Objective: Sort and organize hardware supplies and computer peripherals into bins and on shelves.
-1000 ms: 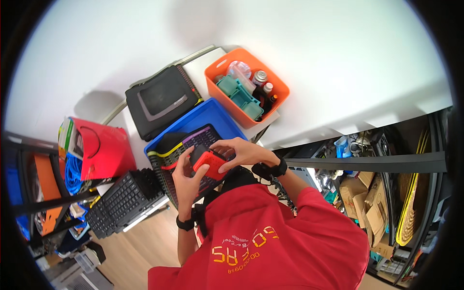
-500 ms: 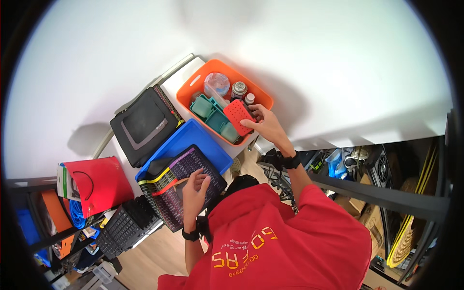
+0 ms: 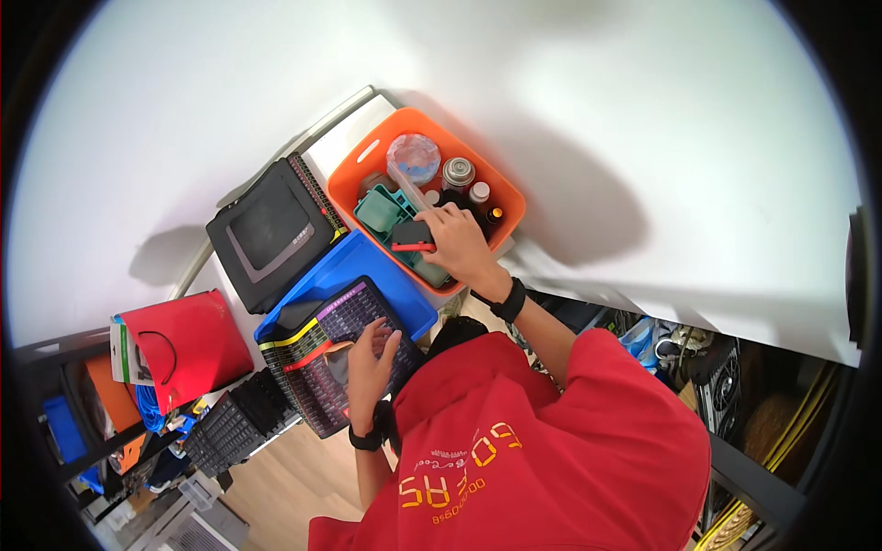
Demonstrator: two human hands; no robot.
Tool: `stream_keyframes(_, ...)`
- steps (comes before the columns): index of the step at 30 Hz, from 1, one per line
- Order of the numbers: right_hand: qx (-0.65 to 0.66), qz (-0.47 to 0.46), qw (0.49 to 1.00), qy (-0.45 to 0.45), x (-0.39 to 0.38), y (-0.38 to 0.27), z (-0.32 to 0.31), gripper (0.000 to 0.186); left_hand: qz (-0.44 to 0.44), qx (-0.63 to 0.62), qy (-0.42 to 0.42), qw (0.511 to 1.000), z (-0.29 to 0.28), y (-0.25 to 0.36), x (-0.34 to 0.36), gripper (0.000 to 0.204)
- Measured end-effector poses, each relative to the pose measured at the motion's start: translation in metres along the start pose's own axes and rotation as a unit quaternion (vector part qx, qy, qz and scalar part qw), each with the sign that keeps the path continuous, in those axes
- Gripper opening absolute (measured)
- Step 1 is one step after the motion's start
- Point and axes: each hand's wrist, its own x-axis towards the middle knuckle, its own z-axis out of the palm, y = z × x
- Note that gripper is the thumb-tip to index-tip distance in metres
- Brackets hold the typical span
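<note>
My right hand [image 3: 459,243] is closed on a small flat case, black on the face in sight with a red edge [image 3: 413,246]. It holds the case over the orange bin [image 3: 505,170], above the teal divided tray [image 3: 424,254]. Beside it in the bin stand a spray can [image 3: 457,173] and a white-capped bottle [image 3: 479,192]. A clear bag or cup [image 3: 415,156] sits at the back. My left hand [image 3: 369,363] has its fingers apart, empty as far as I can see, over dark printed desk mats [image 3: 344,317] that overlap a blue tray [image 3: 317,266].
A flat black pouch or case [image 3: 271,234] lies left of the bin. Farther left are a red folder or bag [image 3: 188,344] and stacked black keyboards [image 3: 234,427]. Dark metal shelving [image 3: 749,468] with cables and parts stands on the right.
My right hand has moved left and turned the case; its red perforated face showed before, now a dark face. A bottle with an orange cap has come into sight. My left hand has barely moved.
</note>
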Motion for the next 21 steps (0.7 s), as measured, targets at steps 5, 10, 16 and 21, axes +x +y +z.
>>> stream_keyframes(5, -0.084, -0.154, 0.984, 0.031, 0.007, 0.006, 0.016, 0.049, -0.006, 0.001, 0.007, 1.000, 0.000, -0.005, 0.001, 0.045)
stream_keyframes(10, -0.130, -0.203, 0.970, -0.004, 0.018, 0.003, 0.020, 0.032, -0.032, -0.002, 0.012, 0.999, -0.007, -0.006, -0.003, 0.041)
stream_keyframes(16, -0.104, -0.225, 0.967, -0.059, 0.030, 0.004, 0.010, 0.039, -0.020, -0.006, 0.023, 1.000, -0.013, -0.008, -0.001, 0.040)
stream_keyframes(21, -0.032, -0.149, 0.978, -0.140, 0.039, -0.004, -0.018, 0.052, -0.017, -0.009, 0.032, 0.999, -0.015, -0.017, -0.002, 0.041)
